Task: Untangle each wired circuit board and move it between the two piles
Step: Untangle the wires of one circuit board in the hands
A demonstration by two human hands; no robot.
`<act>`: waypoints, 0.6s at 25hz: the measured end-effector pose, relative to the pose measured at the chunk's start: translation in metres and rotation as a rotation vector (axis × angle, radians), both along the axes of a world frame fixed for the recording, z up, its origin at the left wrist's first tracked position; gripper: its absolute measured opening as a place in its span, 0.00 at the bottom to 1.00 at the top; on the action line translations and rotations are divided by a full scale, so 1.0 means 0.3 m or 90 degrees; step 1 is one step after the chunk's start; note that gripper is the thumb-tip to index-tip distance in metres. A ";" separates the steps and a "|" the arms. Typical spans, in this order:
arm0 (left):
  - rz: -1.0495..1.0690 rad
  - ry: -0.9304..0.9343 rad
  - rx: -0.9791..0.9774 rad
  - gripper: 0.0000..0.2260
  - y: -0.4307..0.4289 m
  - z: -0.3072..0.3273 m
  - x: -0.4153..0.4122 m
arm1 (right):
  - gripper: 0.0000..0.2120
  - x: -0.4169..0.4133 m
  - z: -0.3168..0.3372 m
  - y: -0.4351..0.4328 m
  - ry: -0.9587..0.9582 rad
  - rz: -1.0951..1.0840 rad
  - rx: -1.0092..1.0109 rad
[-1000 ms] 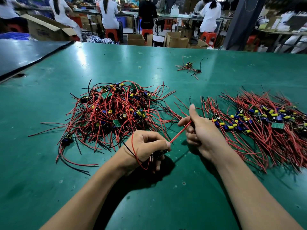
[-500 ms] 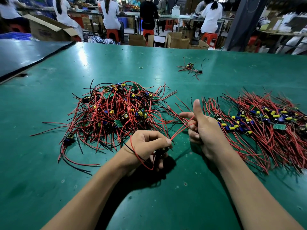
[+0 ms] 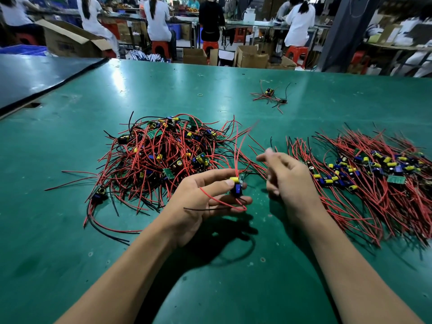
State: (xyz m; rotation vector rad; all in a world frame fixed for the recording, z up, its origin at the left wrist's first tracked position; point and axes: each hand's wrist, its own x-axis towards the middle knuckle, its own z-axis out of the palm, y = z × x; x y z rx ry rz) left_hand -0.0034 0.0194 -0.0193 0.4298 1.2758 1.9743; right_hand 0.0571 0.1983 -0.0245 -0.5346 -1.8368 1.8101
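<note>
My left hand (image 3: pixel 205 195) pinches a small wired circuit board (image 3: pixel 236 187) with a yellow and a blue part, held between thumb and fingers above the green table. Its red wires rise past my fingers and one loops under my palm. My right hand (image 3: pixel 284 176) hovers just right of it, blurred, fingers loosely curled, holding nothing I can see. A tangled pile of boards and red wires (image 3: pixel 161 155) lies behind my left hand. A flatter, combed-out pile (image 3: pixel 374 178) spreads to the right of my right hand.
A lone wired board (image 3: pixel 270 95) lies further back on the green table (image 3: pixel 70 230). A darker table (image 3: pixel 35 76) adjoins at far left. Beyond the far edge, people sit on stools among cardboard boxes (image 3: pixel 252 58).
My right hand has let go of the red wire it was pulling. My left hand has turned palm up and uncurled, so the board now shows. The freed wires have sprung upward.
</note>
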 end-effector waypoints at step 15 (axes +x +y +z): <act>0.175 0.025 0.005 0.15 0.001 0.006 -0.013 | 0.21 -0.004 -0.027 -0.125 0.060 0.091 0.270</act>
